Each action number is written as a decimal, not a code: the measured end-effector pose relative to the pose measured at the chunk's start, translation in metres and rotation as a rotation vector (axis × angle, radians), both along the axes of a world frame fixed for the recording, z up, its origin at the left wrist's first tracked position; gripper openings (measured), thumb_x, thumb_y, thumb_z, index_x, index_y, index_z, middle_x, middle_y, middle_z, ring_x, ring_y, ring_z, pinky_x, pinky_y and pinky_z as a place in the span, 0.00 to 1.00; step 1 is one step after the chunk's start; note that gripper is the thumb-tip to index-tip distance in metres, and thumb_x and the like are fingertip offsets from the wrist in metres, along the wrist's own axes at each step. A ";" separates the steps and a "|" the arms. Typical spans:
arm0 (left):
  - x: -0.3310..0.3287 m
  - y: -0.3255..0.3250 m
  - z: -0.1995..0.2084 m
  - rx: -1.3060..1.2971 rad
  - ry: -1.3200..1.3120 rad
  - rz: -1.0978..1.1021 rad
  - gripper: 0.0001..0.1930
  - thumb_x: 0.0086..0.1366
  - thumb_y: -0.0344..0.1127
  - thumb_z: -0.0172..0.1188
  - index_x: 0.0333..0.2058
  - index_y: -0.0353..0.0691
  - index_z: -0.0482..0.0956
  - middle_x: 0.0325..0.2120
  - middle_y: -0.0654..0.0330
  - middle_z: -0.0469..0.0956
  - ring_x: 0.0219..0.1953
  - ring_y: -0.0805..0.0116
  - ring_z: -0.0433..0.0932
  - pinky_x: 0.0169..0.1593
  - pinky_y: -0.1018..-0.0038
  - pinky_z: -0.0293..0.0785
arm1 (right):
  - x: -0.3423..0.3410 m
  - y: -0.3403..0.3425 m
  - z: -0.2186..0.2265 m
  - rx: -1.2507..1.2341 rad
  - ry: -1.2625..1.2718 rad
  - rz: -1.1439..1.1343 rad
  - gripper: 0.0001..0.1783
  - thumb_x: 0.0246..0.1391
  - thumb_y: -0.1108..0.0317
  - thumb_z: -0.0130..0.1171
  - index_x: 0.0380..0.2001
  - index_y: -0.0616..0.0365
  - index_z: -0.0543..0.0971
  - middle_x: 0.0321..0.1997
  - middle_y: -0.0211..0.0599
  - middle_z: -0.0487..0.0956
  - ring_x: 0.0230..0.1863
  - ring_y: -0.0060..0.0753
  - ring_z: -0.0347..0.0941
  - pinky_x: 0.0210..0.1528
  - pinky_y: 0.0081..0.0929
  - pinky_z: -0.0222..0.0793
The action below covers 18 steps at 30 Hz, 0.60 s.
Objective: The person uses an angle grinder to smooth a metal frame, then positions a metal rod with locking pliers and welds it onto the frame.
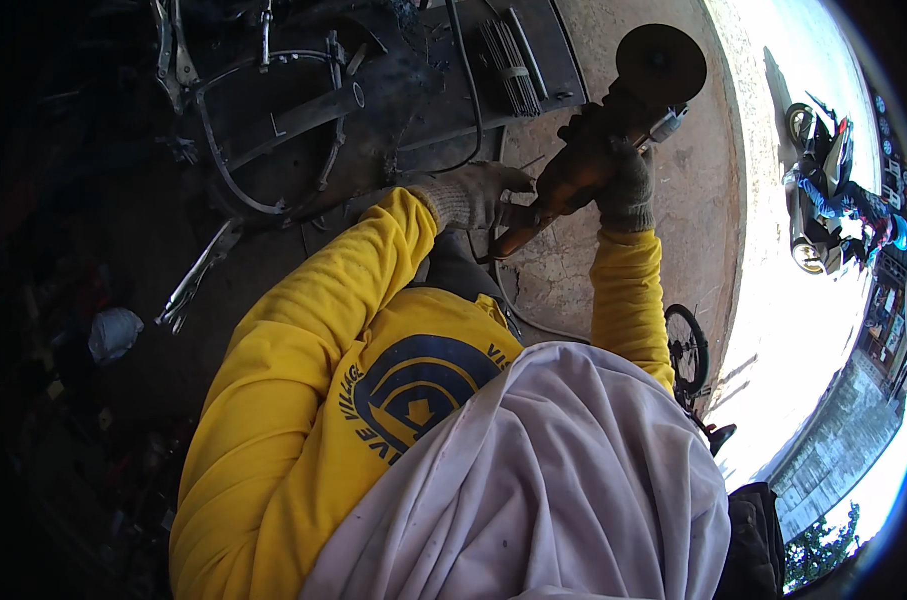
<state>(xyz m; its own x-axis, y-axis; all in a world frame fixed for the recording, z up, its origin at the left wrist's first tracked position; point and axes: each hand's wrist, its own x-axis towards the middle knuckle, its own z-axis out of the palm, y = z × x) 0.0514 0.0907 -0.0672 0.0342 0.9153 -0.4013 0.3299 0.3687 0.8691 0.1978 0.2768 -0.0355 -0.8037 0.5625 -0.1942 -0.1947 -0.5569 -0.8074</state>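
Note:
My right hand (628,188), in a grey work glove, is closed around the front part of an angle grinder (581,165). The grinder is dark and orange, with its round disc (660,63) up and away from me and its tail towards my lap. My left hand (475,195), also gloved, is beside the grinder's tail with its fingers apart. Its lower fingertips come close to the tail; whether they touch it I cannot tell. Left of my hands, a curved metal frame (211,135) lies with a metal tube (298,125) across it.
Locking pliers (205,272) hang at the frame's near side, and more locking pliers (176,55) are at the far left. A bundle of thin rods (510,68) rests on the dark bench top (428,100). A cable (545,325) runs over the floor. Motorcycles (818,170) and a person are at right.

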 end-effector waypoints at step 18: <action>-0.094 -0.059 0.120 0.667 -1.612 0.822 0.10 0.76 0.35 0.49 0.42 0.39 0.79 0.30 0.66 0.78 0.21 0.80 0.64 0.26 0.78 0.60 | 0.031 -0.018 -0.004 0.009 0.043 -0.210 0.33 0.54 0.66 0.62 0.62 0.69 0.69 0.54 0.55 0.79 0.53 0.59 0.80 0.58 0.52 0.78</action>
